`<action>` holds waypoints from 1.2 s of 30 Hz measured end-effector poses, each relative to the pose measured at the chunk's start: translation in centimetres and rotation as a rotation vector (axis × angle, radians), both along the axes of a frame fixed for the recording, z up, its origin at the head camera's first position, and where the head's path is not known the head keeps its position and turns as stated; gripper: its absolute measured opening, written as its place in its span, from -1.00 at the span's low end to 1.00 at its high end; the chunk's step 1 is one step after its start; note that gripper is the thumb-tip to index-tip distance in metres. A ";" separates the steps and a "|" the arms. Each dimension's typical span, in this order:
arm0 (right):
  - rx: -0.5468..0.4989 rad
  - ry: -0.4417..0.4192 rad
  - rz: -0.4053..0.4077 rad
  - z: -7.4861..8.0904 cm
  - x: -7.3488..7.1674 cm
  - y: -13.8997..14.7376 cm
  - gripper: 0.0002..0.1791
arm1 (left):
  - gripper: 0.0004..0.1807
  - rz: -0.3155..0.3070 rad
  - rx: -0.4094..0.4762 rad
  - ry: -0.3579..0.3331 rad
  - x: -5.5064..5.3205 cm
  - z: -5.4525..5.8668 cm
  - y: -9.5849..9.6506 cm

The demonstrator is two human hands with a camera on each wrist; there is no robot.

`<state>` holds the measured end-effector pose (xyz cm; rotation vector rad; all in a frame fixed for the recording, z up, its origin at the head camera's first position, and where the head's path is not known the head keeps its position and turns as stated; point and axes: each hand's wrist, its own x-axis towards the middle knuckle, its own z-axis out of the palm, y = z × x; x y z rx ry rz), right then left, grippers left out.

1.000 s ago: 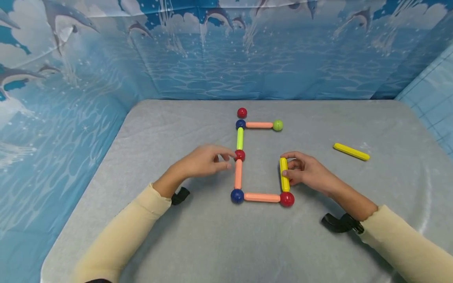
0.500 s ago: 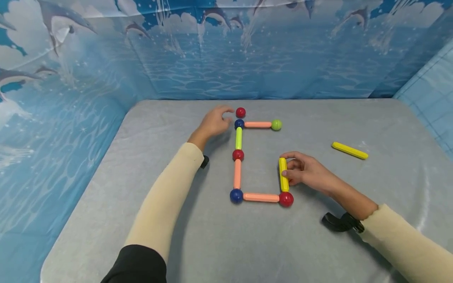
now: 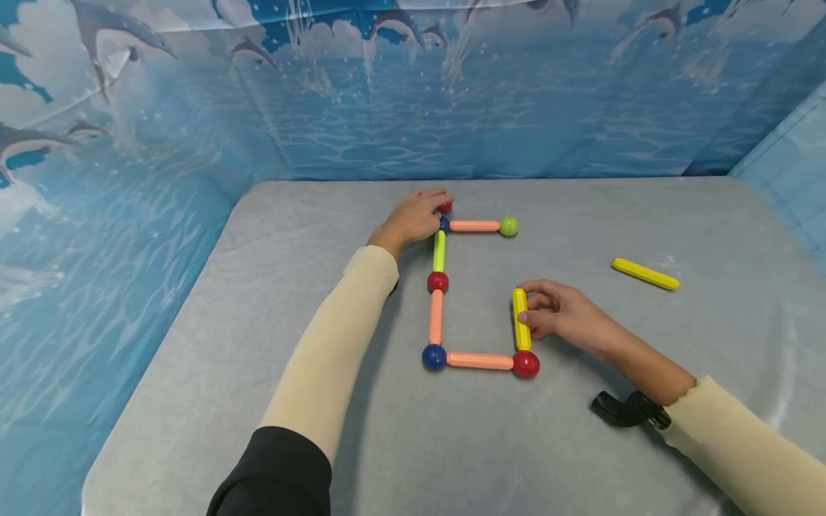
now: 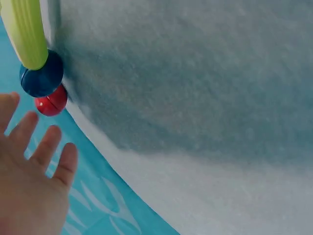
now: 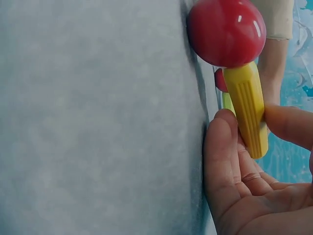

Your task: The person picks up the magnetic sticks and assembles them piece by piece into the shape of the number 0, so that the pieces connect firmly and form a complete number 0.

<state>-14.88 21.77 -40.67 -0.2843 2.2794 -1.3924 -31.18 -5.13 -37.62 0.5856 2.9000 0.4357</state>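
My right hand [image 3: 568, 315] pinches a yellow magnetic stick [image 3: 520, 319] between thumb and fingers; its near end meets a red ball [image 3: 525, 365]. In the right wrist view the same yellow stick [image 5: 246, 105] joins the large red ball [image 5: 227, 32]. My left hand [image 3: 413, 217] reaches over the far end of the structure, partly covering a red ball [image 3: 445, 207] and a blue ball [image 3: 444, 224]. In the left wrist view its fingers are extended and spread just short of that red ball [image 4: 52, 102]; whether they touch it I cannot tell.
Salmon, lime and yellow sticks link several balls flat on the grey table [image 3: 258, 287]. A salmon stick [image 3: 474, 226] leads to a green ball [image 3: 508, 226]. A loose yellow stick [image 3: 645, 274] lies to the right. Behind hangs a blue dolphin-print curtain [image 3: 413, 107].
My left hand has moved away from beside the middle red ball, forward to the far red ball, and now partly covers it. The right hand stays on the yellow stick.
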 end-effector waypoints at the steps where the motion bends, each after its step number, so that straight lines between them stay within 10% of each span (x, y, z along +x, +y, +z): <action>1: 0.004 0.000 -0.005 0.0 0.0 0.1 -0.34 | -0.39 -0.002 -0.020 0.001 0.0 0.0 0.1; 11: -0.003 -0.003 0.005 0.1 -0.1 0.0 -0.34 | -0.50 0.172 -0.084 0.097 0.2 -0.5 -0.1; 20: -0.010 -0.012 0.006 0.4 0.1 0.3 -0.34 | -0.84 0.129 0.009 0.120 0.5 -1.1 -0.9; 30: 0.008 -0.037 0.004 0.4 -0.1 0.1 -0.34 | -0.65 0.127 0.248 0.104 0.6 -0.9 -1.7; 36: 0.018 -0.031 0.007 0.4 -0.1 0.2 -0.36 | -0.64 0.017 0.328 0.087 1.5 0.6 -1.6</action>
